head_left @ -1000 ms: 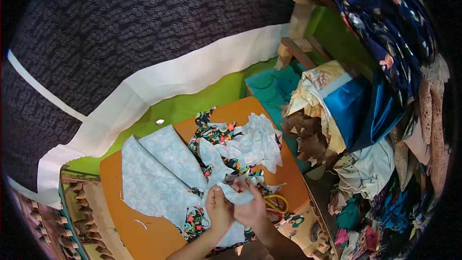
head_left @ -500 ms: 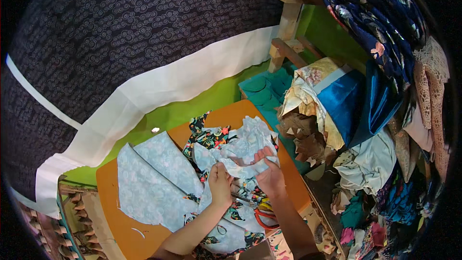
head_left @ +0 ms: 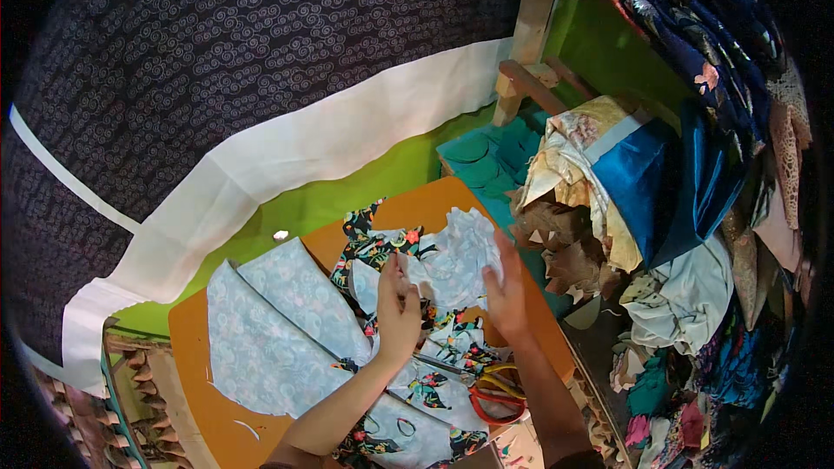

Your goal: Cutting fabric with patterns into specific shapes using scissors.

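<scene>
Crumpled pale blue cloth (head_left: 459, 260) sits toward far right part of orange table (head_left: 193, 356), between both hands. Left hand (head_left: 400, 306) at its left edge, fingers bunched, can't tell if they're actually pinching it. Right hand (head_left: 507, 293) at right edge, thumb and fingers spread apart, can't tell how firm that hold is tbh. Black floral fabric (head_left: 382, 247) just beside. Red-and-yellow-handled scissors (head_left: 498, 410) near right forearm.
</scene>
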